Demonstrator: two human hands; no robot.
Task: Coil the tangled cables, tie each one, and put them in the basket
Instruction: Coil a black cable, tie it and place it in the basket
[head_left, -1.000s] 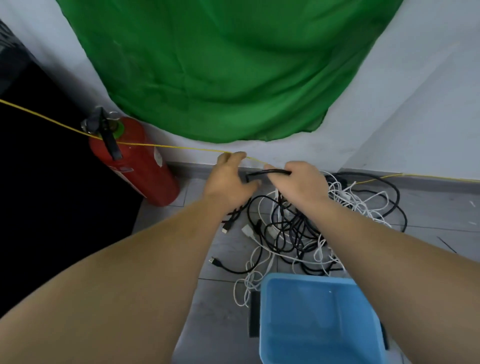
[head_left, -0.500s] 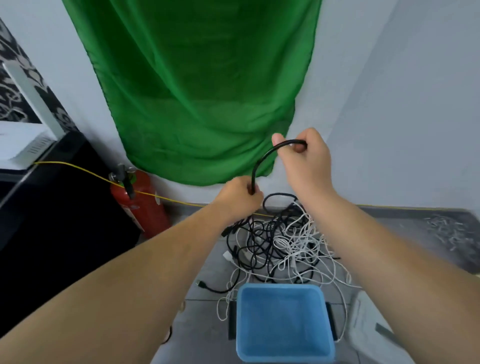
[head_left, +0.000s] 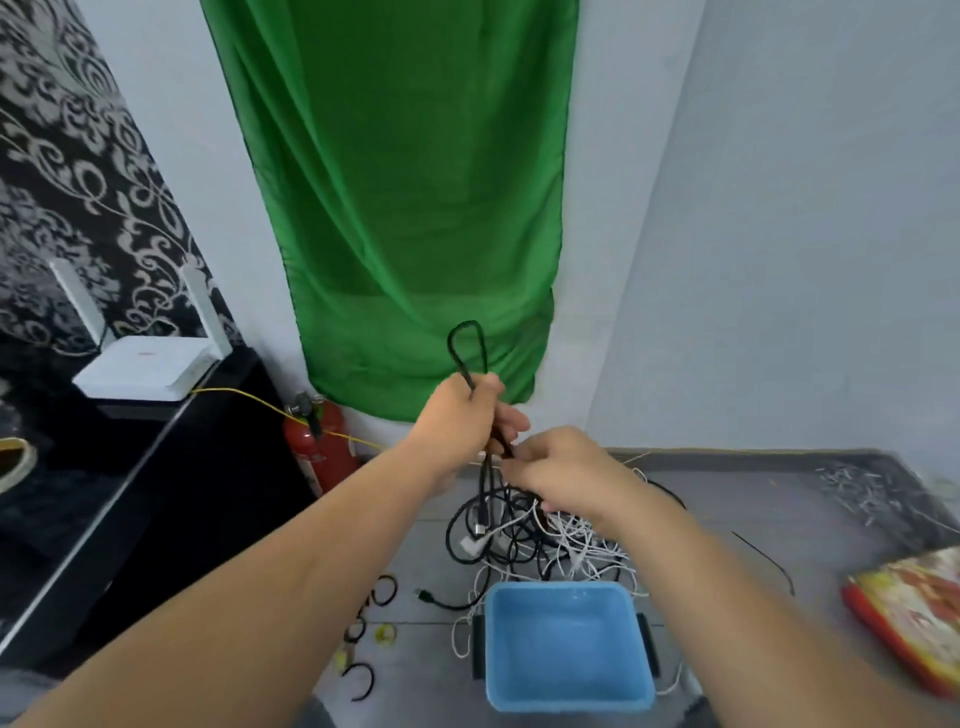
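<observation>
Seen from the head camera, the left hand (head_left: 457, 415) grips a black cable (head_left: 466, 343), whose loop stands above the curled fingers. The right hand (head_left: 563, 473) pinches it lower down, fingertips blurred. The tangle (head_left: 524, 543) lies on the floor behind the blue basket (head_left: 566, 588), partly hidden by that forearm.

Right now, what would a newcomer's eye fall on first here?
The big green cloth hanging on the wall at centre dominates. In front of it, the left hand grips a black cable whose loop stands up above the fist, while the right hand pinches the same cable just below. On the floor beneath lies a tangle of black and white cables, with the empty blue basket nearest the camera.
</observation>
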